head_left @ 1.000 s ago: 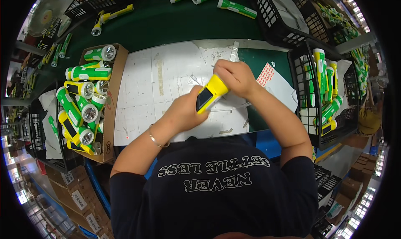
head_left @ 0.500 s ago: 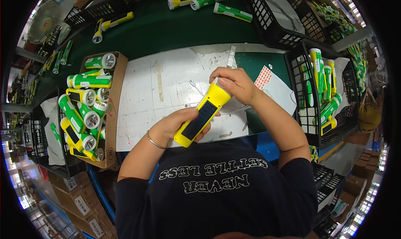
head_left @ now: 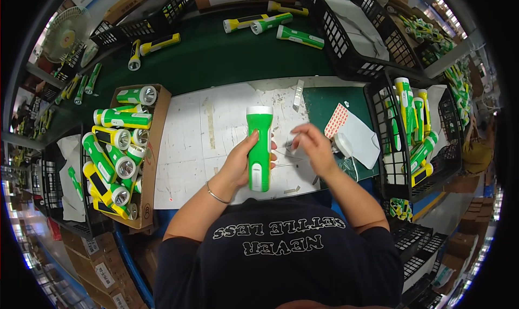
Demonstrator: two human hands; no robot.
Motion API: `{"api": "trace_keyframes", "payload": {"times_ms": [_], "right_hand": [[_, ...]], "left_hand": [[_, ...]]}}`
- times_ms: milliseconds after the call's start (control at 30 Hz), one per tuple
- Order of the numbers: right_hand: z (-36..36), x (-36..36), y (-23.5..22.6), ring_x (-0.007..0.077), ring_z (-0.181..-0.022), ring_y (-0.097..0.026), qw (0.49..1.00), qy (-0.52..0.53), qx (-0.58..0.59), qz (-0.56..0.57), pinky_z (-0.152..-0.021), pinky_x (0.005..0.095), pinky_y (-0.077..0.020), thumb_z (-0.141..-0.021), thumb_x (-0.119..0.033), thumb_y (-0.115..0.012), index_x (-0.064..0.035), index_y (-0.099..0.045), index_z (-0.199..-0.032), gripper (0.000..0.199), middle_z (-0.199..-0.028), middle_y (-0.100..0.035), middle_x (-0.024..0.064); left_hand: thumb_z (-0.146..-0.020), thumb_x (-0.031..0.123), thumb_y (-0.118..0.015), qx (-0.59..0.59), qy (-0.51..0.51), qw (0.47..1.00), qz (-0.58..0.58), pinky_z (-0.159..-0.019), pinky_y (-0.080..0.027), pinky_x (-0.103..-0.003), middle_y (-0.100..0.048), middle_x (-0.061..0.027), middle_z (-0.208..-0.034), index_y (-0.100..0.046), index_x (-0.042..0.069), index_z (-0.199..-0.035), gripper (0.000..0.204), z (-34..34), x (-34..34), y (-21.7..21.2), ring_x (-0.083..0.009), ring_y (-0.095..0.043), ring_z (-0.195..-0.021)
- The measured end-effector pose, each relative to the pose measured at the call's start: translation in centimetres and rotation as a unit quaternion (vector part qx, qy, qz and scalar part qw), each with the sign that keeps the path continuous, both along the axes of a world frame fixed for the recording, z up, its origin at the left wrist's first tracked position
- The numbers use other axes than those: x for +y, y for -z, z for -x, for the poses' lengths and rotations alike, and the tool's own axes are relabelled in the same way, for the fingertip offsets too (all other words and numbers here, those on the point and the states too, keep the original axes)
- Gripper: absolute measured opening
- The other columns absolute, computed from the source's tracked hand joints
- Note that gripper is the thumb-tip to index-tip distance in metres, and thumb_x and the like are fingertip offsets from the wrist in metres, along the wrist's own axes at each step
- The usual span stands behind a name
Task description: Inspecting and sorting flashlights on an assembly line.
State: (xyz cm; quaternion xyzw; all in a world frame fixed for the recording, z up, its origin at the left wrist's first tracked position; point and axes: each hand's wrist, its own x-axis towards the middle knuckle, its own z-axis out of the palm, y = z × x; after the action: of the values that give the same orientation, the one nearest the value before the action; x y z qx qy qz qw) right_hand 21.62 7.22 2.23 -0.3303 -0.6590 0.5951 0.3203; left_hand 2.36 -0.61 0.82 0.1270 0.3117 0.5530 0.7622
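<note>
Upright over the white work surface, a green-and-yellow flashlight [head_left: 260, 147] points its white head away from me. My left hand [head_left: 238, 156] is wrapped round its body, and its green side with a white switch faces up. To the right of it, apart from the flashlight, my right hand [head_left: 315, 148] has its fingers curled together. A small pale thing shows at those fingertips, too blurred to name. Beside that wrist lies a white round piece [head_left: 343, 145] with a white cable running from it.
At left stands a cardboard box [head_left: 162, 114] full of flashlights. A black crate [head_left: 378, 114] at right holds several more. Farther back are loose flashlights [head_left: 300, 36] on the green table and another black crate [head_left: 346, 55]. A white sheet [head_left: 359, 138] with red-and-white stickers lies at right.
The flashlight has turned from its yellow side with the dark panel to its green side, and now stands straighter. My right hand has left its head and moved down and right.
</note>
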Motion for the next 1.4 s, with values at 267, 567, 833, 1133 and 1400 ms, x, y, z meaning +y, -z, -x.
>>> {"api": "trace_keyframes", "payload": {"times_ms": [267, 567, 833, 1133, 1400], "right_hand": [[1.5, -4.8, 1.2, 0.0046, -0.059, -0.047, 0.993, -0.093, -0.076, 0.008, -0.054, 0.0219, -0.0396, -0.08, -0.023, -0.067, -0.001, -0.06, -0.082, 0.023, -0.066, -0.055, -0.0011], [2.3, -4.5, 0.9, 0.0055, -0.051, -0.045, 0.987, -0.076, -0.101, 0.095, -0.048, 0.0226, -0.0373, -0.08, -0.031, -0.069, -0.0016, -0.062, -0.083, 0.031, -0.056, -0.05, -0.0022], [-1.7, -2.7, -1.9, 0.0214, -0.051, -0.057, 0.945, 0.024, -0.201, -0.256, -0.049, 0.0307, -0.0445, -0.072, -0.033, -0.07, -0.0059, -0.061, -0.08, 0.03, -0.058, -0.055, 0.0074], [-21.4, 9.6, -10.6, 0.0345, -0.072, -0.061, 0.707, 0.385, -0.55, -0.221, -0.066, 0.0441, -0.0467, -0.077, -0.057, -0.051, -0.002, -0.063, -0.082, 0.057, -0.074, -0.063, 0.0178], [-22.0, 11.8, -9.5, 0.0284, -0.077, -0.065, 0.578, 0.302, -0.735, -0.188, -0.067, 0.0375, -0.0518, -0.066, -0.052, -0.069, -0.0025, -0.045, -0.122, 0.078, -0.086, -0.066, 0.0137]], "left_hand": [[-0.091, 0.05, -0.044, 0.002, -0.086, 0.995, 0.049, -0.051, -0.049, -0.031, -0.053, -0.0073, -0.083, -0.048, 0.005, -0.104, 0.046, -0.9, 1.6, 0.4, -0.0177, -0.055, -0.063], [-0.093, 0.047, -0.042, 0.069, -0.087, 0.992, 0.054, -0.052, -0.049, -0.032, -0.054, -0.0114, -0.074, -0.048, 0.002, -0.095, 0.045, -1.5, 2.3, -0.3, -0.0206, -0.056, -0.06], [-0.091, 0.059, -0.025, 0.003, -0.021, 0.996, -0.082, -0.086, -0.044, -0.044, -0.051, -0.0096, -0.11, -0.039, 0.007, -0.126, 0.065, -1.9, 2.2, -2.0, -0.0252, -0.051, -0.102], [-0.092, 0.048, -0.037, 0.041, -0.067, 0.997, -0.028, -0.077, -0.046, -0.036, -0.055, -0.0113, -0.107, -0.04, 0.009, -0.127, 0.053, 0.5, 2.2, -1.3, -0.0216, -0.055, -0.092], [-0.092, 0.04, -0.04, 0.012, -0.047, 0.999, -0.019, -0.076, -0.046, -0.035, -0.057, -0.0101, -0.103, -0.045, 0.008, -0.123, 0.045, 1.0, 2.8, -0.8, -0.0209, -0.056, -0.088]]}}
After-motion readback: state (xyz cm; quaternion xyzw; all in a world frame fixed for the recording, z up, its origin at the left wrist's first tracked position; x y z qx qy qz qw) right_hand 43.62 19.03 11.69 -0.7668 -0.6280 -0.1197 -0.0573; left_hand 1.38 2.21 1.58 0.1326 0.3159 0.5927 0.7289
